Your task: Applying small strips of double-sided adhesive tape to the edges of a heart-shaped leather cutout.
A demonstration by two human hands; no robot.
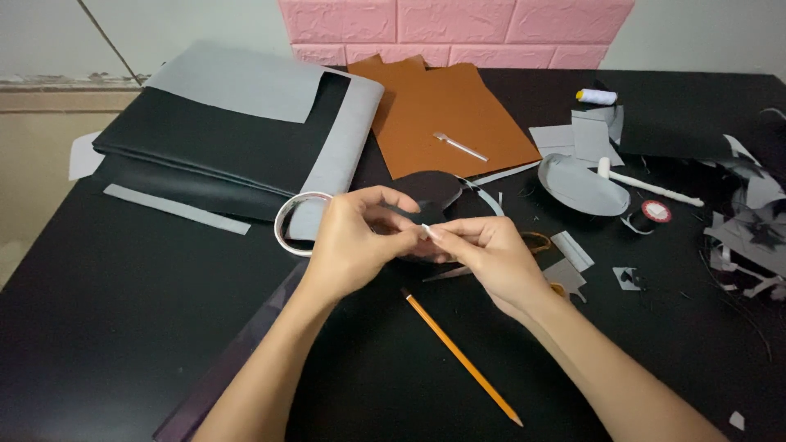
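Your left hand (352,245) and right hand (487,254) both pinch the black cut-out piece (430,192) (lifted off the surface (123,327)), steadying its edge; pencil (463,360) lies below.

We find the widest free room on the worktop (98,327) toward its near left corner, where bare black surface runs from the near edge up to the grey strip (176,209). Behind that, the folded black and grey sheets (237,131) block the far left. Along the near edge at the middle, the pencil (463,358) lies slantwise across the way. The tape ring (299,223) sits just left of our hands. Toward the right edge, grey scraps (749,229), a white rod (651,186) and the grey oval piece (581,187) crowd the surface. The brown sheet (446,115) covers the far middle.
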